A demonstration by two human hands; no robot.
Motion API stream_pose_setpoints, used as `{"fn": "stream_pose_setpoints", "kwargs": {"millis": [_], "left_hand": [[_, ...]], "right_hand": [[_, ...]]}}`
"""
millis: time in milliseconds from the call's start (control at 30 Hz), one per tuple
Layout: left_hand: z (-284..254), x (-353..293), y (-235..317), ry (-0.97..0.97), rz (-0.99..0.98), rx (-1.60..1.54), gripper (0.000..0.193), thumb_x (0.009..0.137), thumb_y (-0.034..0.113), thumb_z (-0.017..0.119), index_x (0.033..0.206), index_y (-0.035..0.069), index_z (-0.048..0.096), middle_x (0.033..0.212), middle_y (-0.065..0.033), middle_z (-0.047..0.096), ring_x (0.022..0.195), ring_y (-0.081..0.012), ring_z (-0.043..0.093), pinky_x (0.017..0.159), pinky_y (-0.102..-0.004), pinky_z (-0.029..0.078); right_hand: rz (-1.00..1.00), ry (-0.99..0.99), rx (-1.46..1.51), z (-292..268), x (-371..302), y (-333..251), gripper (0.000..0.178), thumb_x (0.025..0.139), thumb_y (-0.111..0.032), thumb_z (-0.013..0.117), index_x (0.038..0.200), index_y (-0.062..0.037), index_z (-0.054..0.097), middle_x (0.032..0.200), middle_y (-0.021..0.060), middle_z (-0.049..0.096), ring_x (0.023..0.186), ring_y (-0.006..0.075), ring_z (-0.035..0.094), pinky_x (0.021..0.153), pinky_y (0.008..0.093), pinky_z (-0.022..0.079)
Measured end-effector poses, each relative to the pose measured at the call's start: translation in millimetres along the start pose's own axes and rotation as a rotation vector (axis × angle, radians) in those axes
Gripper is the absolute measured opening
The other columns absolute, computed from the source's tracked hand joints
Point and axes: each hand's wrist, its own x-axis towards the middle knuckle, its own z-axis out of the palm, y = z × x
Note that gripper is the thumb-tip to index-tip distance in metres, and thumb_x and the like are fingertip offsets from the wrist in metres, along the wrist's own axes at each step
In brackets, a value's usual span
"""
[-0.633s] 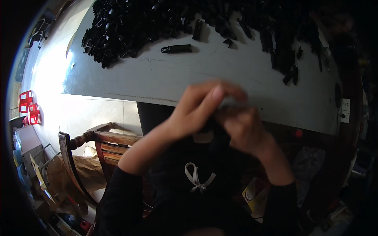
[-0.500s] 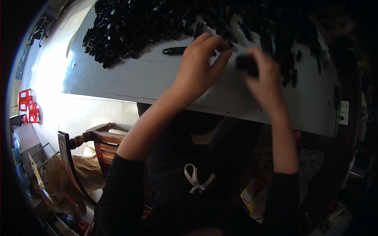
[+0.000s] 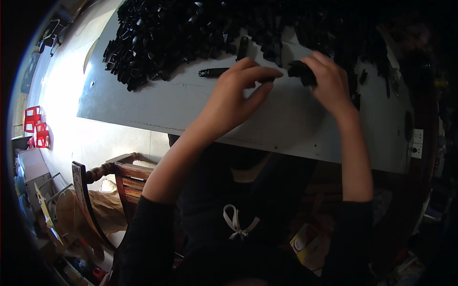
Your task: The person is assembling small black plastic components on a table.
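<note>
Over the near part of the grey table [image 3: 191, 102], my left hand [image 3: 234, 90] has thumb and fingers curled round a small black piece [image 3: 268, 80], mostly hidden by the fingers. Just to its right, my right hand [image 3: 330, 81] grips a dark, rounded black plastic part [image 3: 300, 71], its far end sticking out toward the left hand. The two hands stay a little apart. A slim black plastic strip [image 3: 212, 72] lies on the table beside my left hand, and another black strip [image 3: 243, 47] lies beyond it.
A large heap of black plastic parts [image 3: 152, 43] covers the far left of the table; more dark parts [image 3: 324, 33] lie at the far right. A wooden chair [image 3: 131, 176] stands at the left below the table edge, with red stools [image 3: 42, 135] farther off.
My right hand has shifted slightly right and up, keeping the black part. My left hand has lowered a little, with its fingers extending farther right.
</note>
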Motion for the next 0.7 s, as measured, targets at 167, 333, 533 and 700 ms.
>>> {"fn": "stream_pose_setpoints", "kwargs": {"millis": [167,333,533,700], "left_hand": [[-20.3,-43.6,15.4,0.019,-0.149,-0.687,0.015,0.079,-0.005,0.067,0.094,-0.002,0.065,0.104,-0.0128,0.064,0.096,-0.0185,0.064,0.084,-0.0291,0.053],[-24.3,-60.0,29.7,0.034,-0.133,-0.624,0.012,0.076,-0.006,0.069,0.086,-0.001,0.065,0.104,-0.0127,0.067,0.092,-0.0183,0.066,0.082,-0.0285,0.054],[-26.6,-60.0,37.5,0.039,-0.015,-0.468,0.015,0.07,-0.006,0.071,0.081,0.002,0.065,0.098,-0.0103,0.069,0.088,-0.0205,0.068,0.077,-0.0277,0.054],[-31.0,-60.5,42.4,0.027,0.046,-0.375,0.015,0.069,-0.005,0.071,0.081,0.002,0.065,0.097,-0.01,0.07,0.087,-0.0224,0.068,0.074,-0.0286,0.054]], "right_hand": [[0.079,0.027,0.43,-27.9,-53.9,-57.0,0.028,0.069,0.001,0.073,0.095,-0.0021,0.062,0.088,0.0069,0.065,0.083,0.0215,0.067,0.068,0.031,0.054],[0.06,0.057,0.646,-47.8,-71.8,-88.8,0.022,0.07,0.0,0.07,0.09,0.0014,0.061,0.074,0.0081,0.066,0.069,0.0187,0.067,0.06,0.0275,0.051],[-0.035,0.063,0.559,-56.8,-73.1,-92.7,0.021,0.071,-0.012,0.07,0.086,0.0011,0.062,0.071,0.0079,0.065,0.062,0.0215,0.065,0.055,0.0298,0.049],[-0.102,0.029,0.489,-59.8,-73.9,-94.2,0.026,0.078,-0.022,0.069,0.085,0.0011,0.061,0.067,0.0087,0.062,0.059,0.0221,0.064,0.052,0.0307,0.048]]}}
